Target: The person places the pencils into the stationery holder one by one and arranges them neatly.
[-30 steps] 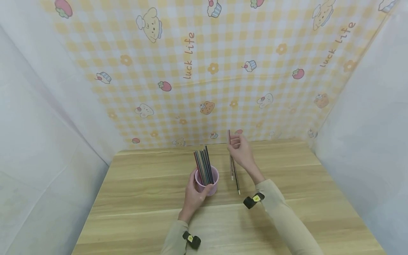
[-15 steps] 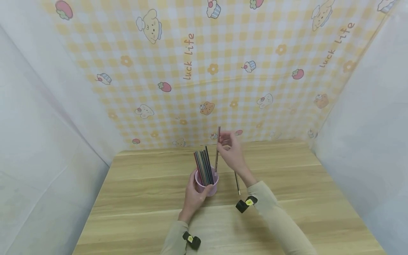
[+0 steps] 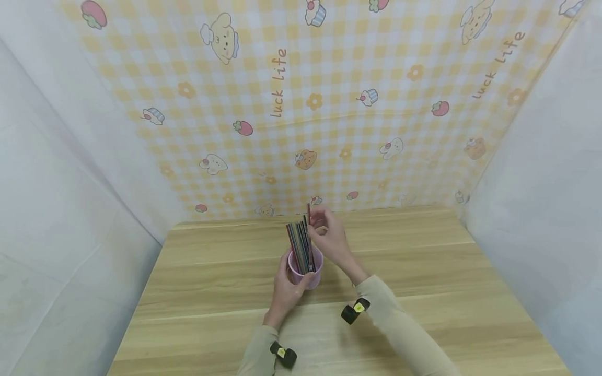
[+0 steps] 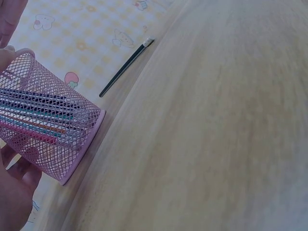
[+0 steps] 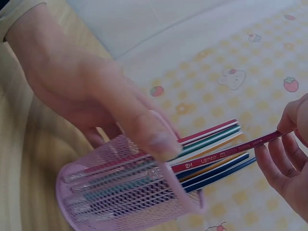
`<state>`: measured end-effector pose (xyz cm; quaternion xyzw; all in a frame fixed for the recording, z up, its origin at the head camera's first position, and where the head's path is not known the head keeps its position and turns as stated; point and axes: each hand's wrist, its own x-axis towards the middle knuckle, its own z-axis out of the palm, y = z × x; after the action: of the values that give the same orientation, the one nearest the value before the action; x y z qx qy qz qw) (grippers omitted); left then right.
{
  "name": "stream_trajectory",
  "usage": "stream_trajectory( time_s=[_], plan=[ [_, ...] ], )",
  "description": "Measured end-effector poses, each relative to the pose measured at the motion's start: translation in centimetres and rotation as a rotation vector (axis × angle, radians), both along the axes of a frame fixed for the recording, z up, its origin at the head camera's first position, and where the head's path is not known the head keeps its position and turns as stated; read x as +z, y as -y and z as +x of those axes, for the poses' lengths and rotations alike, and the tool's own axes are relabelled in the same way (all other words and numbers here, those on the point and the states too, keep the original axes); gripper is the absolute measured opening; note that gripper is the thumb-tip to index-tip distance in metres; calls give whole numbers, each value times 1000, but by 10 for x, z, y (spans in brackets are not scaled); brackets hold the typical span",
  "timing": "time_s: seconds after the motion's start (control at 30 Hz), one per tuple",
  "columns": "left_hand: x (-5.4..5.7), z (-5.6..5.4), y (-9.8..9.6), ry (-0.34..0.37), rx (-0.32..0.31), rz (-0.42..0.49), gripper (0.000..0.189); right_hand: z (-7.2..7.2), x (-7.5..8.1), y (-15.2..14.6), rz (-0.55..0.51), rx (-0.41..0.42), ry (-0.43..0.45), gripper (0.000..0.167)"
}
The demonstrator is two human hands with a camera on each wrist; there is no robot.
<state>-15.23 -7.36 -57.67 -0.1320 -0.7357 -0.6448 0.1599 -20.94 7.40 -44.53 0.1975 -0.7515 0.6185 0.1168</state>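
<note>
My left hand [image 3: 286, 290] grips the pink mesh pencil cup [image 3: 311, 282] around its side, thumb over the near rim. Several coloured pencils [image 3: 298, 243] lean inside it toward the left. With thumb and fingertips, my right hand [image 3: 331, 237] pinches a dark red pencil [image 5: 216, 156] near its upper end. In the right wrist view, that pencil's lower end, marked HB, reaches in past the rim of the cup. One dark pencil [image 4: 126, 66] lies on the table beside the cup; in the head view my right arm covers it.
The wooden table [image 3: 211, 277] runs back to a yellow checked cloth [image 3: 263, 156] with cartoon prints. White sheets hang at the left [image 3: 70, 209] and right [image 3: 531, 198]. Each sleeve wears a small black wrist camera [image 3: 283, 354].
My right hand has carried the red pencil left from above the table to the cup and lowered its end inside. My left hand and the cup have stayed in place.
</note>
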Motion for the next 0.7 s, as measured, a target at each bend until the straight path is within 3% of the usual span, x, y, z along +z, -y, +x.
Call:
stream_trajectory(
  time_s=[0.2, 0.5, 0.7],
  plan=[
    [-1, 0, 1, 20, -8, -25, 82, 5, -13, 6, 56, -11, 54, 34],
    [-2, -1, 0, -27, 3, -45, 80, 9, -29, 11, 150, 8, 18, 31],
    [-1, -1, 1, -11, -15, -23, 80, 11, -36, 8, 168, 5, 0, 29]
  ],
)
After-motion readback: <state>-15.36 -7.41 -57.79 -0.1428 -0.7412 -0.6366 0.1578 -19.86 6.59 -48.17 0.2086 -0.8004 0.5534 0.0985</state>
